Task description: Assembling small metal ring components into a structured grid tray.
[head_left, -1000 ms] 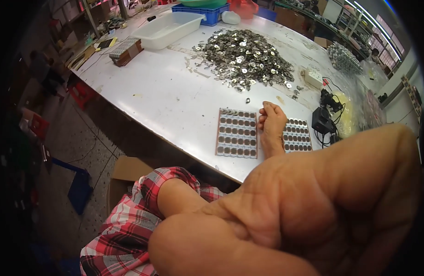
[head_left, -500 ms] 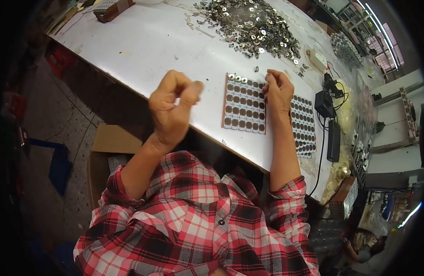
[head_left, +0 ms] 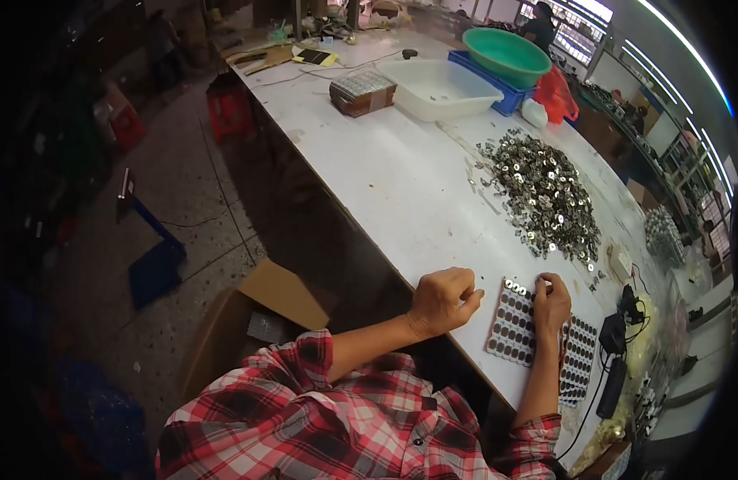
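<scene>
A white panel [head_left: 511, 324] with rows of dark round spots lies on the table near its front edge. Shiny metal pieces [head_left: 514, 286] sit along its far row. Just left of the panel, above the table edge, hovers my left hand [head_left: 445, 302], fingers curled and closed; whatever is between them is hidden. My right hand [head_left: 553, 304] rests at the panel's right side, its fingers bent together by the far right corner. What those fingertips hold, if anything, cannot be made out. Another spotted panel [head_left: 579, 356] lies to the right of my right forearm.
A large heap of small metal parts [head_left: 549, 196] spreads beyond the panels. Farther back stand a white tub [head_left: 441, 90], a green basin [head_left: 507, 56] and a bundled stack of panels [head_left: 362, 94]. Black adapters and cables [head_left: 613, 334] lie at right. An open carton [head_left: 285, 292] stands below left.
The view has swung left and up, so the table's far end now shows. My left hand has come closer to the panel; my right hand stays at its right side.
</scene>
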Tool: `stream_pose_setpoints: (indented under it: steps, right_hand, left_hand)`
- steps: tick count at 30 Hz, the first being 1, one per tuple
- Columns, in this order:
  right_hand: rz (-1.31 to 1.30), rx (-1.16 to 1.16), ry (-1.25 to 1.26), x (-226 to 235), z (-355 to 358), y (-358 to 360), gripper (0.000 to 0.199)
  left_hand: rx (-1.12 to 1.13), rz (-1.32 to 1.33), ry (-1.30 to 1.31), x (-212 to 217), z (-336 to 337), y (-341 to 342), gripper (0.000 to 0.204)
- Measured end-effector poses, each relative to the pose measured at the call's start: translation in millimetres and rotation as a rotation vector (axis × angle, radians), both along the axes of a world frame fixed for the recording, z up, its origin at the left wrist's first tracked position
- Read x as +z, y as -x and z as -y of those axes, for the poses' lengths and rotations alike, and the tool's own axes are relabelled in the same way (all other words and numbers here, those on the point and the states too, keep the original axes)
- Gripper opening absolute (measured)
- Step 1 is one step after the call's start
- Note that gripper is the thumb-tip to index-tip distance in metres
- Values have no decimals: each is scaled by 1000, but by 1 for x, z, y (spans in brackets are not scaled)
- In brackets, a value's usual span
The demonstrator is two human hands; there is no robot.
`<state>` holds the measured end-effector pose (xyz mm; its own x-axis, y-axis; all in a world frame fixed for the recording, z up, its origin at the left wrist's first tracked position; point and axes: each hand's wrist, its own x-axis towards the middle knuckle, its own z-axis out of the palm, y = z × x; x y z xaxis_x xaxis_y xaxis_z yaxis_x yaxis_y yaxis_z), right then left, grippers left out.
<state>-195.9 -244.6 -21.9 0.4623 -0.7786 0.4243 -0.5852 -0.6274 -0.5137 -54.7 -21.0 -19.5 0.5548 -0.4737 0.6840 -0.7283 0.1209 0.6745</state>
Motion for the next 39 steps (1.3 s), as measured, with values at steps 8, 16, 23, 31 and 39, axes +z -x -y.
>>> stream_pose_setpoints:
  steps: [8, 16, 23, 31, 39]
  right_hand:
    - [247, 151, 44, -6, 15, 1, 18]
    - [793, 333, -719, 36, -22, 9, 24]
    - [857, 279, -922, 60, -36, 17, 25]
    - [709, 69, -936, 55, -46, 20, 22]
    - [759, 161, -1032, 50, -50, 21, 12]
  left_hand:
    - [37, -102, -3, -9, 5, -5, 32]
    - [-43, -247, -105, 1, -7, -15, 24]
    - [-177, -309, -154, 10, -5, -12, 20]
    - [-164, -32, -201, 15, -3, -16, 23]
    - [-115, -32, -167, 15, -5, -8, 28]
